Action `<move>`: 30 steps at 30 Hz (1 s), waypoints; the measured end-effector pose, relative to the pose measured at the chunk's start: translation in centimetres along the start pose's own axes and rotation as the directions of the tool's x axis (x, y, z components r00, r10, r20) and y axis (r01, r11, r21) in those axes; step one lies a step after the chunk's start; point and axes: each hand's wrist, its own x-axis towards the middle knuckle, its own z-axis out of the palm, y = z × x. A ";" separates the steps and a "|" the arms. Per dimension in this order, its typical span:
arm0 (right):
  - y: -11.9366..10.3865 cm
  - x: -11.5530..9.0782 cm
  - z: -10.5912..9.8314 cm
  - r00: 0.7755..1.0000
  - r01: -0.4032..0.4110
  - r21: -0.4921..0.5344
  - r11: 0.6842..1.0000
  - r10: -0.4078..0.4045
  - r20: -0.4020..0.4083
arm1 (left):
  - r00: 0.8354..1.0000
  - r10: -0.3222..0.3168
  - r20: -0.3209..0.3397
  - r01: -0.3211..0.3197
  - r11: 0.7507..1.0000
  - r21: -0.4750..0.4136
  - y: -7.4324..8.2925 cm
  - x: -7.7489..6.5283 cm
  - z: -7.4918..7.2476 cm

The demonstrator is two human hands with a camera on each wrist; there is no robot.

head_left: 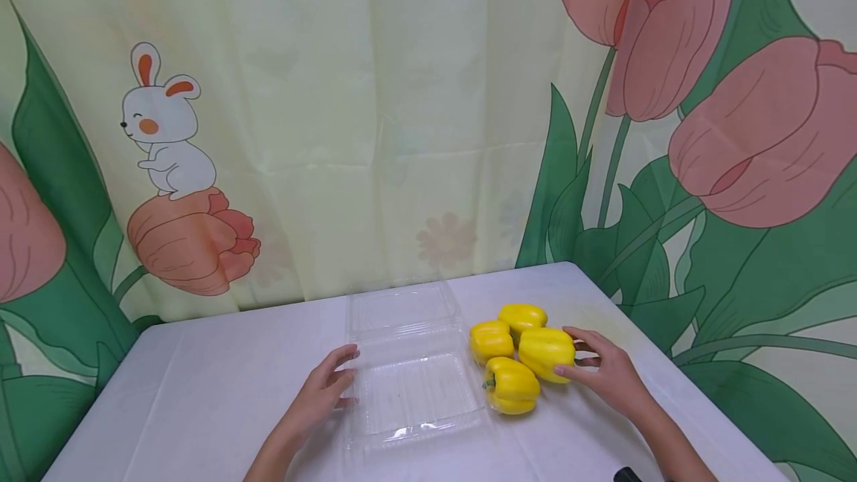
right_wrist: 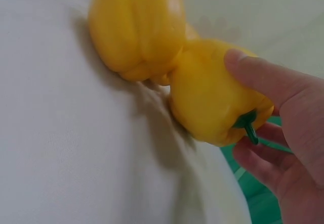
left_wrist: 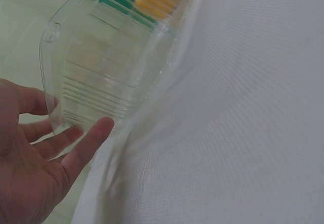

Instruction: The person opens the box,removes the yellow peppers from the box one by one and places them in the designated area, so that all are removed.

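Observation:
Four-sided and see-through, a clear plastic clamshell container lies with its lid folded back on the table. At its left wall is my left hand, fingers loosely spread; in the left wrist view the fingertips touch or nearly touch the container wall. My right hand holds a yellow bell pepper by its stem end, thumb on one side and fingers on the other. Its green stem shows in the right wrist view. Beside it sit other yellow bell peppers, close together.
The peppers are grouped right of the container on a white-covered table. A curtain printed with tulips and a rabbit hangs behind the table and round its right side. Part of a black object shows at the bottom edge near the right forearm.

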 end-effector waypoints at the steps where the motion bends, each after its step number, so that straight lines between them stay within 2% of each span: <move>1: 0.1 0.0 0.0 1.000 -0.003 0.003 1.000 0.003 0.003 | 1.000 0.000 0.000 0.000 1.000 0.000 0.0 0.0 0.0; 16: 0.3 0.1 0.2 0.999 -0.031 0.021 0.999 0.030 0.037 | 1.000 0.001 0.001 -0.001 1.000 0.002 -0.2 0.0 -0.1; 30: 0.8 -0.2 0.1 0.993 -0.054 0.030 0.998 0.051 0.106 | 1.000 -0.004 0.000 0.004 1.000 0.001 -0.3 0.1 -0.1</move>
